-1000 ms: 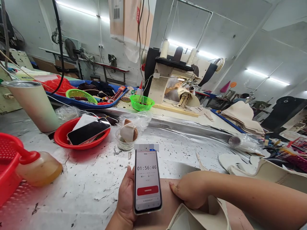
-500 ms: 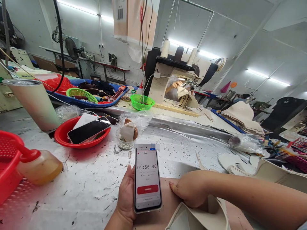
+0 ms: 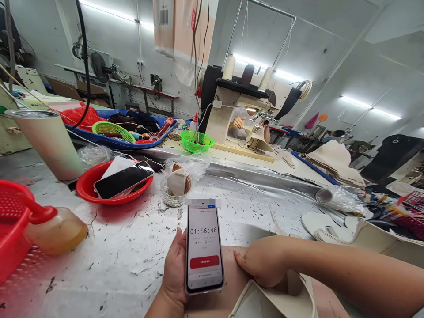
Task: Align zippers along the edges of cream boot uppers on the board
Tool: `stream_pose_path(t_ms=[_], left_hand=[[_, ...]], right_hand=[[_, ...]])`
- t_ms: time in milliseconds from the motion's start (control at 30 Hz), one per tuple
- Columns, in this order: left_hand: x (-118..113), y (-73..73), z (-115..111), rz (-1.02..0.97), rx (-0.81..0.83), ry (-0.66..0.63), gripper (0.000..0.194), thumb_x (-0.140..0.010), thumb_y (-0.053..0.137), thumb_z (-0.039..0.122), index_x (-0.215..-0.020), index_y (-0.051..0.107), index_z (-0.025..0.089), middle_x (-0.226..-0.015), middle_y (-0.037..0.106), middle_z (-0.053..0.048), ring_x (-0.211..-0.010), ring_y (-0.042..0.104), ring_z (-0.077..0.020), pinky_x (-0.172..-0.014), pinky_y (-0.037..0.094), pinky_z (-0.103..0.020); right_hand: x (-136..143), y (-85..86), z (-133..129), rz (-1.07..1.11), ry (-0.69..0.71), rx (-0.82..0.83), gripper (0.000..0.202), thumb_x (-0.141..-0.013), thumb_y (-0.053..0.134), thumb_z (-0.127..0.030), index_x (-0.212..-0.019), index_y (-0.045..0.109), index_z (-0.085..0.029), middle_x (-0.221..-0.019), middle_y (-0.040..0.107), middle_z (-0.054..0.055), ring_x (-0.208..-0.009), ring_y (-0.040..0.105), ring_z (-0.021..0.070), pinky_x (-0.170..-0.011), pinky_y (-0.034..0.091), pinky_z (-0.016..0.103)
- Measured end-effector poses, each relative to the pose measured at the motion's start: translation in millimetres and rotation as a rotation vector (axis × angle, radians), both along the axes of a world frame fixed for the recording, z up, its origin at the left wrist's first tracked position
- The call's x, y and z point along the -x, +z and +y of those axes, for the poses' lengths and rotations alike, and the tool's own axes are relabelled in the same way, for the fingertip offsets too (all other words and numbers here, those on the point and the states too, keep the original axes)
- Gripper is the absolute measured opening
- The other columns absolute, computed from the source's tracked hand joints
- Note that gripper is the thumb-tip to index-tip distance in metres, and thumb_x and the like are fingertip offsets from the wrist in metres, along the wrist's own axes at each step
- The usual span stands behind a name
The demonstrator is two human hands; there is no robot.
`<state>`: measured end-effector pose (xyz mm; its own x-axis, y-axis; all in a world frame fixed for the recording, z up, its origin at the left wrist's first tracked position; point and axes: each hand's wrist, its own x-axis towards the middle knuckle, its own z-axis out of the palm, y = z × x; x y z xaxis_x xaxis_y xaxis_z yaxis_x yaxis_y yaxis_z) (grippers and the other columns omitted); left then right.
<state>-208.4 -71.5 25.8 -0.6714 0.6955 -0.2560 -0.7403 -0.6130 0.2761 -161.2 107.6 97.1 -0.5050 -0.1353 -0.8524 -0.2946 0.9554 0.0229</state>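
With the phone (image 3: 204,244) as the clock's centre, it stands screen up, low in the middle of the view, reading 01:56:46 above a red button (image 3: 204,262). The left hand (image 3: 172,271), at 8 o'clock, grasps its left edge, thumb alongside; the other fingers are mostly hidden behind it. Since the right edge has no visible support, a loosened grip could let the phone slip, and a stray touch might press the button. The right hand (image 3: 265,260), at 3 o'clock, is bent downward, one fingertip on a pink surface (image 3: 230,265); whether its hidden fingers clasp anything, I cannot tell. A beige piece (image 3: 281,304) lies against it at 4 o'clock and could crease if the arm leans harder. At 9 o'clock a tilted bottle (image 3: 62,234) of amber liquid might tip and leak if a left elbow swung wide. At 10 o'clock a second phone (image 3: 124,181) rests slantwise across a red bowl (image 3: 114,202); a knock to the bowl could slide it out.
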Motion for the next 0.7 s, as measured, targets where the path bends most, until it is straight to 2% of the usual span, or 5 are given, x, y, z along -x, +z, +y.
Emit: stream_pose_path(t_ms=[200,367,533,700], left_hand=[[-1.1,-3.0,-0.3,0.008,-0.030,-0.023,0.041,-0.089,0.038,0.041,-0.095,0.068,0.014,-0.085,0.071,-0.013,-0.082,0.066,-0.0282,-0.083,0.048,-0.046],[-1.8,-2.2,-0.6,0.004,-0.034,-0.018,0.040,-0.089,0.038,0.041,-0.093,0.068,0.015,-0.085,0.071,-0.012,-0.081,0.067,-0.0276,-0.084,0.047,-0.045],[-1.0,-1.9,-0.2,0.020,-0.059,-0.027,0.042,-0.090,0.036,0.041,-0.094,0.068,0.015,-0.084,0.071,-0.012,-0.079,0.067,-0.0261,-0.080,0.049,-0.043],[0.1,-3.7,0.5,0.006,-0.084,-0.040,0.046,-0.090,0.033,0.042,-0.095,0.068,0.012,-0.081,0.071,-0.012,-0.075,0.066,-0.0239,-0.074,0.051,-0.039]], right_hand=[[0.1,-2.1,1.9,0.012,0.006,0.004,0.082,-0.071,0.048,-0.020,-0.143,0.011,-0.010,-0.103,0.065,0.021,-0.087,0.063,0.0358,-0.064,0.051,0.044],[1.0,-0.9,0.6,0.004,-0.011,-0.007,0.083,-0.070,0.050,-0.019,-0.143,0.012,-0.010,-0.101,0.065,0.020,-0.086,0.063,0.0358,-0.064,0.051,0.043],[0.4,-1.6,0.6,0.010,-0.030,0.002,0.084,-0.068,0.051,-0.018,-0.143,0.015,-0.010,-0.101,0.065,0.020,-0.088,0.063,0.0369,-0.065,0.050,0.044],[0.1,-1.4,1.7,0.006,0.010,0.002,0.078,-0.072,0.047,-0.020,-0.143,0.017,-0.009,-0.101,0.065,0.022,-0.086,0.063,0.0372,-0.061,0.050,0.044]])
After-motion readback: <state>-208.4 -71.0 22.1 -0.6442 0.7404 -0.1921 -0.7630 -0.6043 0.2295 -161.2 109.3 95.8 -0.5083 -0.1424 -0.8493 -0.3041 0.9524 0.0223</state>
